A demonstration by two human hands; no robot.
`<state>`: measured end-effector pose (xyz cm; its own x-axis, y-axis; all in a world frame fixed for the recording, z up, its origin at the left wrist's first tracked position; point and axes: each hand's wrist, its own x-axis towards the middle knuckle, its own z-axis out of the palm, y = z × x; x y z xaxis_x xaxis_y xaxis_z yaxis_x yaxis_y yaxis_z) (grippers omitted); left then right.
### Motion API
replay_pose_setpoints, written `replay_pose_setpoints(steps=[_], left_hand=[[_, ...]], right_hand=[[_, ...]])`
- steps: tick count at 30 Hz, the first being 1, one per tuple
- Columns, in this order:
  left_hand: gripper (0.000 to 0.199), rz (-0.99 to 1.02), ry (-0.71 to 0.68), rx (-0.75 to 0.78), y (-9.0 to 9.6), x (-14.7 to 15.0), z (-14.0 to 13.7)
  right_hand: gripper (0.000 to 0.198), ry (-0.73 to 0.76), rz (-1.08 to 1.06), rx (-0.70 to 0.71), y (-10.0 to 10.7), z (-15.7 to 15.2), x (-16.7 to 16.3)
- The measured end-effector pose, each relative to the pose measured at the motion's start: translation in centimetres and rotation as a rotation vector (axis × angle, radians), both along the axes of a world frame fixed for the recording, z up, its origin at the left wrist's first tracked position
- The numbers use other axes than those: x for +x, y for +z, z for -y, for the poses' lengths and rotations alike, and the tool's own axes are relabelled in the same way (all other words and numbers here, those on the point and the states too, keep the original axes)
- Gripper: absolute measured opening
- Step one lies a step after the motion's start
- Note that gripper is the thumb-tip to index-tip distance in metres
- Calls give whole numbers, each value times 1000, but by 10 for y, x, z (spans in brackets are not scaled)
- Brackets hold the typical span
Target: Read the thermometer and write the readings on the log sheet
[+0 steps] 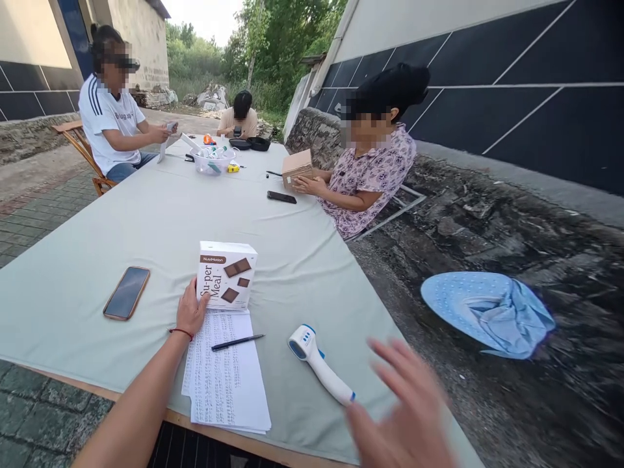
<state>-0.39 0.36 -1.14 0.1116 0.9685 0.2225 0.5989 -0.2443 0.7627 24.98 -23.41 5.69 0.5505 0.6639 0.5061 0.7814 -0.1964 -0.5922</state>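
Observation:
My left hand (192,308) grips the lower left edge of a white snack box (227,275) with "Su-per Meal" lettering and brown chocolate squares, its thumb on the front. The box stands upright on the table, at the top of some sheets of written paper (229,396). Across the sheets lies a black pen (237,342). To their right rests a white and blue infrared thermometer (319,364). My right hand (402,406), smeared by motion, is beside the thermometer's handle end with fingers apart and nothing held. Whether the thumb touches the handle I cannot tell.
A smartphone (127,294) lies left of the box on the cloth-covered table (146,227). Farther off are a black phone (281,197), a plastic basket (213,162) and a cardboard box (297,169) in a co-worker's hands. Two other people sit around the table. A blue hat (482,312) lies at right.

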Motion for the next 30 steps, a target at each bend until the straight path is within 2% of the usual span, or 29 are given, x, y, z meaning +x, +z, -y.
replay_pose_setpoints(steps=[3, 6, 8, 10, 13, 14, 18, 20, 21, 23, 26, 30], left_hand=[[61, 0, 5, 17, -2, 1, 0], [60, -4, 15, 17, -2, 1, 0], [60, -11, 12, 15, -1, 1, 0], [60, -15, 2, 20, 1, 2, 0], [60, 3, -13, 40, 3, 2, -1], [60, 6, -12, 38, 3, 2, -2], [62, -13, -26, 5, 6, 2, -4], [62, -9, -35, 15, 7, 1, -3], [61, -5, -35, 26, 8, 1, -3], [60, -4, -28, 40, 9, 2, -3], [60, -20, -18, 33, 7, 3, -3], [58, -23, -17, 69, 2, 3, -5]], right_hand=[[67, 59, 85, -240, -50, -49, 20], [57, 46, 71, -472, -98, -58, 39], [52, 46, 58, -498, -110, -54, 45], [52, 9, -6, -495, -104, -53, 44], [41, 60, -270, -491, -75, -66, 30], [39, 94, -410, -432, -64, -73, 22], [41, 277, -990, -29, -32, -102, -25], [40, 388, -1182, 81, -23, -113, -53], [41, 415, -1251, 84, -20, -118, -66], [37, 444, -1302, 40, -18, -127, -87], [31, 474, -1261, -14, -17, -137, -105], [32, 445, -1209, 75, -8, -156, -109]])
